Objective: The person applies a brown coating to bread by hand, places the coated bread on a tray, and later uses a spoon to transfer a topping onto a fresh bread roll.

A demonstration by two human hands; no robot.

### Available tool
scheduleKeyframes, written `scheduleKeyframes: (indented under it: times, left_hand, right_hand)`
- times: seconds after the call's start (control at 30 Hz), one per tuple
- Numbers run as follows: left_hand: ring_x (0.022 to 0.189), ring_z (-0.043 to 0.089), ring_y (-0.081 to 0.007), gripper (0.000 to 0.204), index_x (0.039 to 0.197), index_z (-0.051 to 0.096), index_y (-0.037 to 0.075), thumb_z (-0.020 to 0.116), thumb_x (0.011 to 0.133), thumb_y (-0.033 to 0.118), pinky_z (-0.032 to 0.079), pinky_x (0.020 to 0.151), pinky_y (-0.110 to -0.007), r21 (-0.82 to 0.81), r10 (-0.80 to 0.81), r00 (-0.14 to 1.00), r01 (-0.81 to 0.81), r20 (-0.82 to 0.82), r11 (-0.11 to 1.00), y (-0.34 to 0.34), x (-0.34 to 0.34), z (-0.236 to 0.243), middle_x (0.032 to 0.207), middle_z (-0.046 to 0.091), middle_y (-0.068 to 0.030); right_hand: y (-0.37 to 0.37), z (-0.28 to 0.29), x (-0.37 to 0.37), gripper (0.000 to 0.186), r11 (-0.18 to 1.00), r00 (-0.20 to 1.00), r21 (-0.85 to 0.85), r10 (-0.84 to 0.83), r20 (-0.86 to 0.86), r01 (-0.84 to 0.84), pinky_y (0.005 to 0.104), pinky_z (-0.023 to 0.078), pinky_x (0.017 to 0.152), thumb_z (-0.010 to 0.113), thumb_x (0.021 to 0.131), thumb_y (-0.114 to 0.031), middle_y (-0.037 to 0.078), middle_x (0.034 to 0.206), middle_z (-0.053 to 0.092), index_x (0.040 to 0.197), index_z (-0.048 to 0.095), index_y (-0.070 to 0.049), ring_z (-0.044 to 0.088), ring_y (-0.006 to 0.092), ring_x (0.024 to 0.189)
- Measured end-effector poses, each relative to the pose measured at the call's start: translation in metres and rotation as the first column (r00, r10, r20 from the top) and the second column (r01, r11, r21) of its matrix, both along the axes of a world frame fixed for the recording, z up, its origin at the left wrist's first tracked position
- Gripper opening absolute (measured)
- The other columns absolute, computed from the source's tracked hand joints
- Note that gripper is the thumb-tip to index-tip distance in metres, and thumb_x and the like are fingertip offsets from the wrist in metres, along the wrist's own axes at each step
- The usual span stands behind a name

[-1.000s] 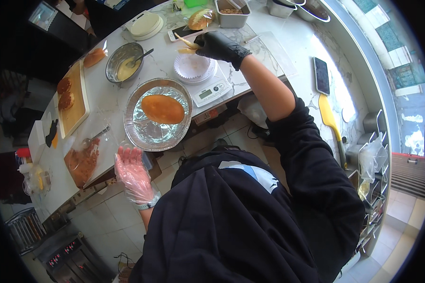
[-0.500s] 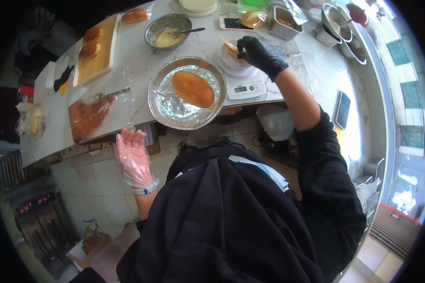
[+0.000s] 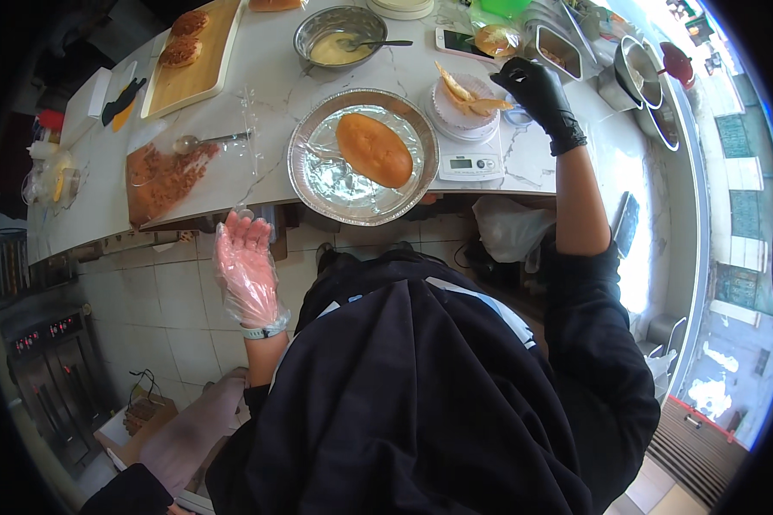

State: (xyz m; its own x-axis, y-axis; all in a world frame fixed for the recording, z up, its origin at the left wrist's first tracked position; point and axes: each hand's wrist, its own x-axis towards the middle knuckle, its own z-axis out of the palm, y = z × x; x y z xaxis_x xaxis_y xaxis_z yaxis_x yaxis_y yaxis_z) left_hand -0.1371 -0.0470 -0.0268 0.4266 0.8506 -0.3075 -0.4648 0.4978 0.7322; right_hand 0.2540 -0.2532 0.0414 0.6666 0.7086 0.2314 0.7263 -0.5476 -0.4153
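Note:
My left hand [image 3: 247, 270], in a loose clear plastic glove, is palm up in front of the table edge with fingers stretched out, holding nothing. My right hand [image 3: 537, 96], in a black glove, is above the table just right of the kitchen scale [image 3: 471, 166]. Its fingers are curled together; anything in them is hidden. On the scale sits a white pleated paper cup [image 3: 445, 113] with pale brown, bread-like pieces [image 3: 471, 101]. A long golden bun [image 3: 374, 150] lies in the round foil pan [image 3: 296, 176] between my hands.
Behind the pan stands a metal bowl [image 3: 303, 36] of pale cream with a spoon. A wooden tray [image 3: 206, 77] holds coated buns. Reddish-brown crumbs [image 3: 167, 176] cover a sheet at left. A phone [image 3: 457, 43], a wrapped bun [image 3: 496, 39] and a metal container [image 3: 574, 53] stand at back right.
My right hand has moved right, away from over the paper cup, and the pieces in it now show. My left hand stays open. The whole view has shifted slightly.

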Motion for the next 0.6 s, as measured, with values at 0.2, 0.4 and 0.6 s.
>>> scheduleKeyframes:
  times: [0.2,0.4,0.6]
  left_hand:
    - [0.087,0.055,-0.0224,0.034,0.111,0.05,0.002,0.045,0.09,0.029,0.045,0.085,-0.038,-0.03,0.037,0.999,-0.038,-0.019,0.999,0.007,-0.012,-0.01,0.095,0.055,-0.0097]
    - [0.091,0.053,-0.0223,0.033,0.111,0.051,0.004,0.042,0.091,0.029,0.041,0.091,-0.04,0.0,-0.05,0.998,0.05,0.046,0.999,0.016,-0.023,-0.015,0.097,0.056,-0.0081]
    - [0.09,0.054,-0.0225,0.032,0.11,0.051,0.004,0.043,0.091,0.029,0.042,0.09,-0.04,-0.014,-0.058,0.998,0.058,-0.009,0.998,0.022,-0.017,-0.01,0.096,0.056,-0.0084]
  right_hand:
    - [-0.018,-0.012,0.02,0.02,0.974,1.0,0.228,-0.011,-0.019,0.015,0.0298,0.047,0.062,0.063,0.077,-0.023,0.011,0.076,0.065,0.086,0.066,-0.005,0.063,0.0204,0.068]
    - [-0.021,-0.055,0.047,0.031,0.978,0.797,0.074,-0.115,-0.593,0.196,0.0233,0.046,0.057,0.062,0.08,-0.03,0.005,0.078,0.066,0.096,0.066,-0.003,0.058,0.0103,0.061]
    - [-0.011,-0.053,0.041,0.028,0.996,0.819,-0.029,-0.088,-0.567,0.086,0.0225,0.045,0.053,0.066,0.075,-0.027,0.005,0.071,0.063,0.088,0.068,-0.002,0.053,0.008,0.056]
